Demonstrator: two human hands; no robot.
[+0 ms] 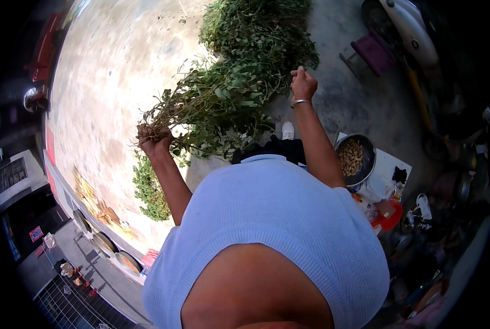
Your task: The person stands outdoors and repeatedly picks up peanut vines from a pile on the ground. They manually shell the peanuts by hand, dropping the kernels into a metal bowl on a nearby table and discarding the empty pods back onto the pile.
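Observation:
My left hand [155, 143] is closed around the stem ends of a bunch of leafy green plants [217, 90], which look like peanut plants. Brown stems and roots stick out past its fingers, and the leaves spread away to the right. Out in front on the right, my right hand [303, 85] is curled closed beside the leaves, a silver bangle on its wrist. Whatever its fingers may hold is too small to make out. A dark round pan [370, 164] of unshelled peanuts [351, 157] stands to the right of my right forearm.
A large heap of the same plants [256, 22] lies ahead, with a smaller pile [151, 189] at the left. A purple stool [374, 53] and a scooter [412, 30] stand at the far right. A red basin [390, 217] sits among clutter close to my right side.

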